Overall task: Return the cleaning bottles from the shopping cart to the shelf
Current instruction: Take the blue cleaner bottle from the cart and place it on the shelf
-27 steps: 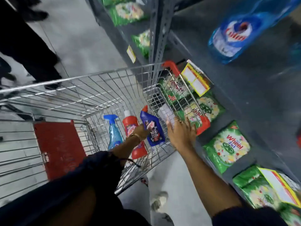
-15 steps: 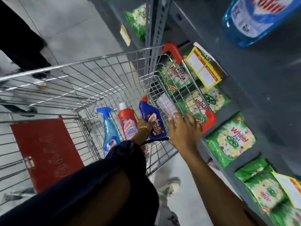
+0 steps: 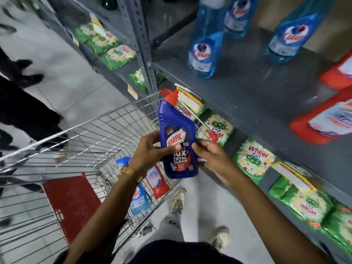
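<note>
Holding the dark blue Harpic bottle [image 3: 178, 141] up in the air, both hands grip it above the near corner of the shopping cart [image 3: 99, 138]. The bottle stands nearly upright, and its red cap [image 3: 171, 96] points up and away. The left hand [image 3: 150, 151] is wrapped around the bottle's left side, with the thumb pressed on the front label. The right hand [image 3: 211, 155] pinches the right edge with its fingertips. A gold bracelet [image 3: 129, 173] sits on the left wrist.

Down inside the cart, a light blue spray bottle [image 3: 138, 197] and a red bottle [image 3: 157, 181] are left, close together by the cart's near wall. A red flap [image 3: 70, 202] lies at the cart's back end.

To the right is the grey shelf [image 3: 257, 88]. Three tall blue Colin bottles [image 3: 203, 52] stand on it. Red packs [image 3: 323, 121] lie near them at the far right. Green Wheel bags [image 3: 253, 159] fill the lower shelf below. Two pale shoes [image 3: 179, 199] show on the floor under the arms.
</note>
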